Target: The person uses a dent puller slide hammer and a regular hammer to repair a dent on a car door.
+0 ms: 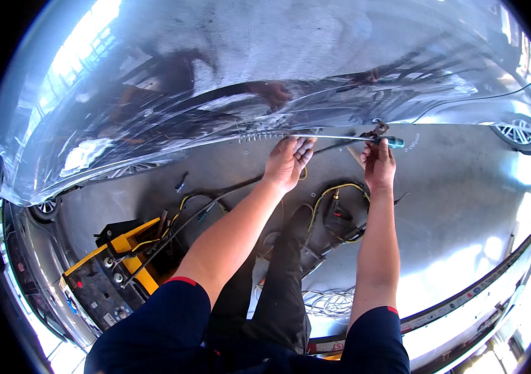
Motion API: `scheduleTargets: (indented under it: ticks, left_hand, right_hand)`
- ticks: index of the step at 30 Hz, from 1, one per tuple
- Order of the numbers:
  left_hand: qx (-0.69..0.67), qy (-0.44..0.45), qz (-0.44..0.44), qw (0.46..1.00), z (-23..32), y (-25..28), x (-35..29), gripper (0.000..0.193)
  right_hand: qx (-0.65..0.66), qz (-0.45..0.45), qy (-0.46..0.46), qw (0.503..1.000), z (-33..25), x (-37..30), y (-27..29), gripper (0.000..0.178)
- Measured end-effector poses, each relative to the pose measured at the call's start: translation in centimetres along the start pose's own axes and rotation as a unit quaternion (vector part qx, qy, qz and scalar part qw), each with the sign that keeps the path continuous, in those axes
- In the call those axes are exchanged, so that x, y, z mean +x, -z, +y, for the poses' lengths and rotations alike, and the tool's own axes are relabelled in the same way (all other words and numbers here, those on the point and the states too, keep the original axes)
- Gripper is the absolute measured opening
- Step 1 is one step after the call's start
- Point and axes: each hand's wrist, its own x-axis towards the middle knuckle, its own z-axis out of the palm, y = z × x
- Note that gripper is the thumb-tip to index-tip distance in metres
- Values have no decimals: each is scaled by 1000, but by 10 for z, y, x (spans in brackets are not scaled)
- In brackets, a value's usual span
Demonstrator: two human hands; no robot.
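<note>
A long thin metal rod (334, 136) with a green handle (396, 143) lies level along the lower edge of a grey car's side panel (228, 109). My right hand (379, 163) is closed on it at the handle end. Near the other end, the curled fingers of my left hand (287, 163) pinch the rod. Just left of that hand, a row of small metal loops (259, 136) stands along the panel's lower edge. A dark metal clamp (377, 128) sits at the edge above my right hand. The panel around the loops is scuffed and creased.
A black and yellow machine (113, 262) stands lower left, its black cable (234, 187) running toward the clamp. A black and red tool (337, 215) lies within a looped yellow cable (318, 209). Grey cable (331, 303) is coiled by my legs. Another car (41, 262) stands far left.
</note>
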Motion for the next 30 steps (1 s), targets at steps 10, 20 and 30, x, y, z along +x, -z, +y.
scheduleTargets:
  ticks: [10, 20, 30]
  left_hand:
    - [95, 10, -7, 995, 44, 69, -28, 46]
    - [106, 15, 33, 994, 61, 98, -28, 38]
    - [144, -15, 65, 987, 98, 95, -30, 24]
  right_hand:
    - [24, -16, -42, 999, 9, 8, 9, 30]
    - [39, -33, -68, 996, 2, 7, 10, 28]
    - [79, -12, -37, 996, 8, 10, 5, 26]
